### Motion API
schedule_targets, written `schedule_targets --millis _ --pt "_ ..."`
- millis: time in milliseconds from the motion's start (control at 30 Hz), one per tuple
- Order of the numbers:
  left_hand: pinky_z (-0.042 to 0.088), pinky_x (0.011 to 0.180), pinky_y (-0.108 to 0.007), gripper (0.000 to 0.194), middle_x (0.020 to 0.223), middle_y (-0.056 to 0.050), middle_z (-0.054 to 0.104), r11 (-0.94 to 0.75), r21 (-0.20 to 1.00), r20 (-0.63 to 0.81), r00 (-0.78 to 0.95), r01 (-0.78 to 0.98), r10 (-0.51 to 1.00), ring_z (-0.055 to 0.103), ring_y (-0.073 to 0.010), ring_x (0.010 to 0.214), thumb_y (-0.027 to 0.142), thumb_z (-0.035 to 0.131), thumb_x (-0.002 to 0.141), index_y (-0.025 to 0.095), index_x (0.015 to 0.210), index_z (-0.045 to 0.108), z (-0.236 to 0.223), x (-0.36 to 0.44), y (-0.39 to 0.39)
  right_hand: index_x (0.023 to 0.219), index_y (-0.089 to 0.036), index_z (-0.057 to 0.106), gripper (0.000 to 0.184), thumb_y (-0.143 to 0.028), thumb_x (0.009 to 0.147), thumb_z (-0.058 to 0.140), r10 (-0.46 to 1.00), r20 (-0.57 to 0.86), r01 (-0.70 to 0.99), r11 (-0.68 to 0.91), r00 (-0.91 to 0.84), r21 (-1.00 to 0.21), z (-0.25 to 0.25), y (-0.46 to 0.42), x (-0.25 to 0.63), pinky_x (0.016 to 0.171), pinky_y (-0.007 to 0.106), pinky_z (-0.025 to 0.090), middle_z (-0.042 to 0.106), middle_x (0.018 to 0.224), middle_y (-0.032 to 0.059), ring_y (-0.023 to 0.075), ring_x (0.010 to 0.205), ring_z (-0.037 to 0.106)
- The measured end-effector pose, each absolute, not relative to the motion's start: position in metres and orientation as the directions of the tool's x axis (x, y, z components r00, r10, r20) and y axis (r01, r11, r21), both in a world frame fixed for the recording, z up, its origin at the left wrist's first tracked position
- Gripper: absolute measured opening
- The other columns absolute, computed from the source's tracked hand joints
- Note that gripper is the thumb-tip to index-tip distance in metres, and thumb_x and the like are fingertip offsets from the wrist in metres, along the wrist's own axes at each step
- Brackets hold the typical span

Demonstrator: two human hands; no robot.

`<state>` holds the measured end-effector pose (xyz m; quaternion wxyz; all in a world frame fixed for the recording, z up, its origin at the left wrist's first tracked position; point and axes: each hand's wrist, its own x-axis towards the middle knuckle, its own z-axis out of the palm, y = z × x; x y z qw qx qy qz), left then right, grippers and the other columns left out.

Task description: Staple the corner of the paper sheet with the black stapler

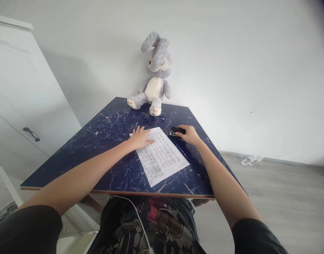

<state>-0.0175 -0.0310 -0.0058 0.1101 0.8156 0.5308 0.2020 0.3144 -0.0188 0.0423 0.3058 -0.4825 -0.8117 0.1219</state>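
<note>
A printed sheet of paper lies at a slant on the dark blue marbled table. Flat on its upper left part rests my left hand, fingers spread. Just right of the sheet's top corner, my right hand grips a black stapler from its right end. The stapler's jaw end points left toward the paper, a small distance from it. Whether more than one sheet lies there, I cannot tell.
A grey plush rabbit sits at the table's back edge against the white wall. On the left stands a white cabinet with a dark handle. A clear plastic bottle lies on the floor at right.
</note>
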Motion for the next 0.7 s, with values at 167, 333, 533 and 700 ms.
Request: schedule_targets --millis 167,333,533,700 --pt "0.028 0.123 -0.063 0.074 0.165 -0.024 0.043 -0.433 0.368 0.111 0.424 0.823 0.899 0.034 -0.0501 0.154 0.062 0.066 0.093 0.021 0.154 0.056 -0.004 -0.029 -0.023 0.104 -0.017 0.078 0.028 -0.038 0.087 0.072 0.867 0.28 0.699 0.499 -0.413 -0.512 0.041 -0.014 0.328 0.075 0.035 0.045 0.077 0.09 0.0072 0.0233 0.079 0.064" --pt "0.025 0.126 -0.059 0.064 0.163 -0.019 0.048 -0.554 0.398 0.134 0.551 0.731 0.824 0.043 -0.0407 0.152 0.053 0.064 0.097 0.023 0.153 0.056 0.004 -0.048 -0.013 0.11 -0.019 0.078 0.032 -0.043 0.091 0.071 0.759 0.17 0.568 0.597 -0.628 -0.567 0.051 -0.023 0.321 0.079 0.037 0.047 0.077 0.1 0.0062 0.0239 0.086 0.066" --pt "0.014 0.13 -0.059 0.049 0.177 -0.007 0.027 -0.64 0.38 0.22 0.606 0.668 0.764 0.022 -0.0387 0.163 0.045 0.059 0.102 0.032 0.15 0.061 0.012 -0.038 -0.029 0.106 -0.018 0.078 0.033 -0.047 0.091 0.072 0.712 0.101 0.527 0.599 -0.695 -0.603 0.059 -0.03 0.318 0.072 0.034 0.044 0.074 0.094 0.0057 0.0212 0.08 0.063" --pt "0.011 0.132 -0.058 0.068 0.179 0.0 0.02 -0.712 0.395 0.002 0.774 0.58 0.633 0.017 -0.0352 0.165 0.068 0.046 0.104 0.04 0.166 0.038 0.022 -0.011 -0.058 0.106 -0.016 0.077 0.041 -0.054 0.092 0.071 0.675 0.068 0.511 0.615 -0.734 -0.6 0.063 -0.035 0.313 0.072 0.032 0.043 0.073 0.092 0.0052 0.0196 0.08 0.061"
